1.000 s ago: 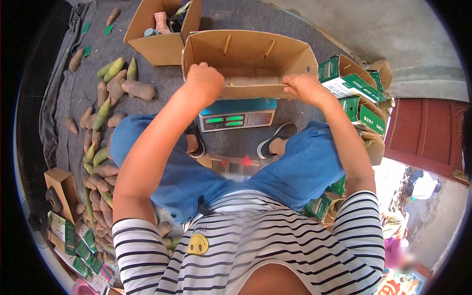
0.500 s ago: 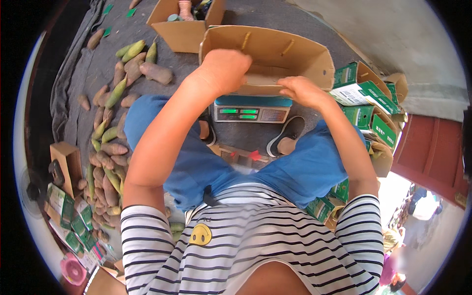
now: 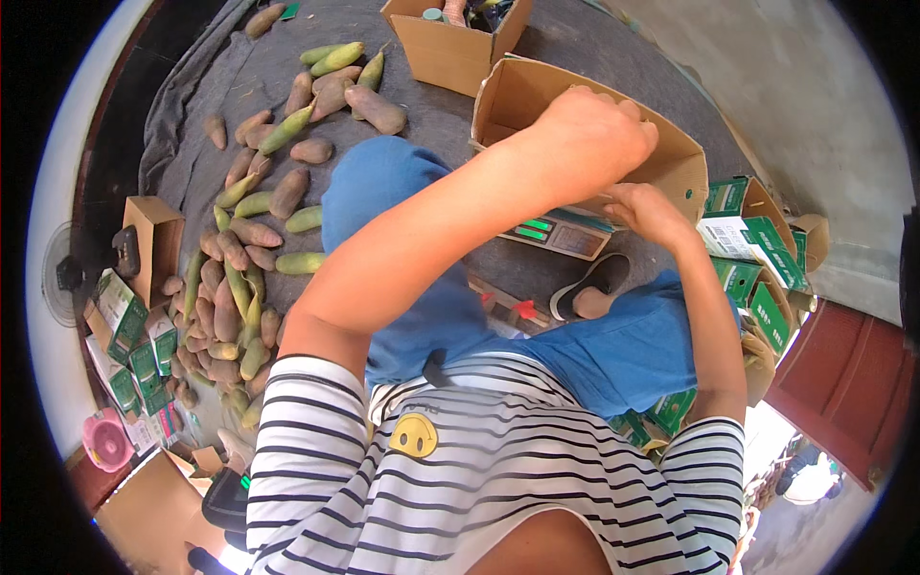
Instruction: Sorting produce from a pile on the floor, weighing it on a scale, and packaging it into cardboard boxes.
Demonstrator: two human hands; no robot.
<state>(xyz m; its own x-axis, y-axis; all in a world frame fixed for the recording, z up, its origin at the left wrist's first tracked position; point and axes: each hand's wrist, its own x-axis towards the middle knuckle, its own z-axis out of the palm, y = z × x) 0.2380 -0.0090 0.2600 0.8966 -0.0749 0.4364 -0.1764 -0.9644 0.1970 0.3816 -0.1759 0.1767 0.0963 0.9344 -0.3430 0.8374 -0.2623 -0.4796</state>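
Observation:
A tall open cardboard box (image 3: 508, 96) stands on a digital scale (image 3: 561, 235) in front of my knees. My left hand (image 3: 599, 134) is over the box's opening with its fingers curled. Whatever those fingers hold, if anything, is hidden from this side. Lower and to the right, my right hand (image 3: 652, 209) has its thumb and fingers closed on the near edge of the box. My left forearm crosses in front of the box and covers much of its near wall, along with part of the scale.
Reddish root vegetables (image 3: 225, 307) and long green ones (image 3: 287, 129) lie piled on dark ground cloth (image 3: 441, 134) at my left. Beyond stands another cardboard box (image 3: 446, 53). Green printed cartons (image 3: 752, 244) are stacked right; more cartons (image 3: 120, 316) and a pink basin (image 3: 107, 441) lie left.
The view has turned leftward, shifting the scene right. My left hand has moved from the box's near left corner to the right across its opening. My right hand stays at the near edge.

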